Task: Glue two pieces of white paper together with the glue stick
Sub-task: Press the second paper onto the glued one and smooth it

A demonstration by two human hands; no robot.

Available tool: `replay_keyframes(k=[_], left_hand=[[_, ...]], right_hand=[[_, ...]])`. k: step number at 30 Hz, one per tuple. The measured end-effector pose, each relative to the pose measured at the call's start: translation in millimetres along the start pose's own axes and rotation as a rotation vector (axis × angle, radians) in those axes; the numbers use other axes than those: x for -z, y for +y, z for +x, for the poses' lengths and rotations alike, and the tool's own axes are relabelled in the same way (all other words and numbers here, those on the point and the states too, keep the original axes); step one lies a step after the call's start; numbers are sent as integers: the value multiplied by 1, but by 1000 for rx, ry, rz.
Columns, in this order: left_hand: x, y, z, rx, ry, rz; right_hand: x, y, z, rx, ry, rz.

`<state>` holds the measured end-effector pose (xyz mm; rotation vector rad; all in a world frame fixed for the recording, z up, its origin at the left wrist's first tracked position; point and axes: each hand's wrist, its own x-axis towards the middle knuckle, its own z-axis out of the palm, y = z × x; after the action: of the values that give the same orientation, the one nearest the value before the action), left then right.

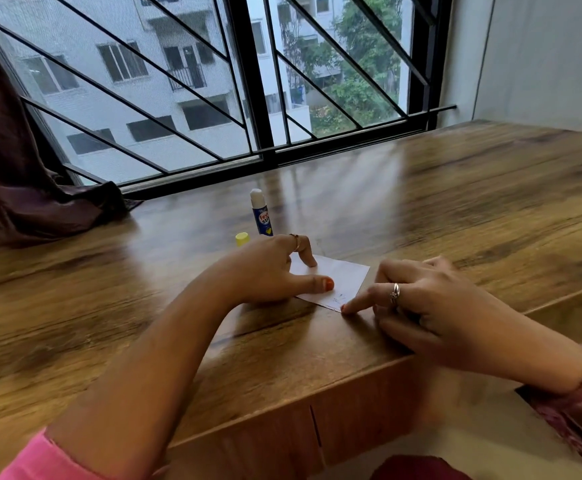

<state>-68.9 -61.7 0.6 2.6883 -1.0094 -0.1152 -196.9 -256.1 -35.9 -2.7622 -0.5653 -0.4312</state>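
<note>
While your hands worked at the near edge of the wooden table (456, 188), this was the scene:

Paper: the white paper (338, 278) lay flat on the table, close to the front edge, between your two hands. You could not tell from this view whether it was one sheet or two stacked; faint marks showed near its front corner.

Left hand: your left hand (269, 271) pressed down on the left part of the paper, thumb lying along its near edge and one finger planted on its far side. It gripped nothing; the fingers only pressed.

Right hand: your right hand (431, 306) pointed its index finger at the front corner of the paper, the tip touching the edge there. The other fingers were curled in loosely and held nothing.

Glue stick: the glue stick (261, 213) stood upright and uncapped, white tip up, just behind your left hand and apart from the paper.

Cap: the yellow cap (242, 238) sat on the table just left of the glue stick.

Surroundings: a dark curtain (23, 188) draped onto the table's far left corner, below the barred window (248, 81).
</note>
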Motion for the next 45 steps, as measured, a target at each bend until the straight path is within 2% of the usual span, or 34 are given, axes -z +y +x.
replay_keyframes(k=[6,17,24,30,35,41,45], left_hand=[[0,0,-1,-6,-6,3],[2,0,-3,10,-40,2],[1,2,-4,26,-24,-27],[1,3,-5,21,-36,-17],[2,5,-6,33,-49,-42],[2,5,-5,46,-48,-43],[3,4,-5,43,-48,-46]], right_hand=[[-1,3,4,-69,-10,98],[-2,2,1,-59,-47,71],[4,2,5,-130,-62,282],[8,3,6,-150,-79,358],[3,3,7,-181,-31,302],[-4,8,18,-387,69,142],[-4,10,22,-480,76,85]])
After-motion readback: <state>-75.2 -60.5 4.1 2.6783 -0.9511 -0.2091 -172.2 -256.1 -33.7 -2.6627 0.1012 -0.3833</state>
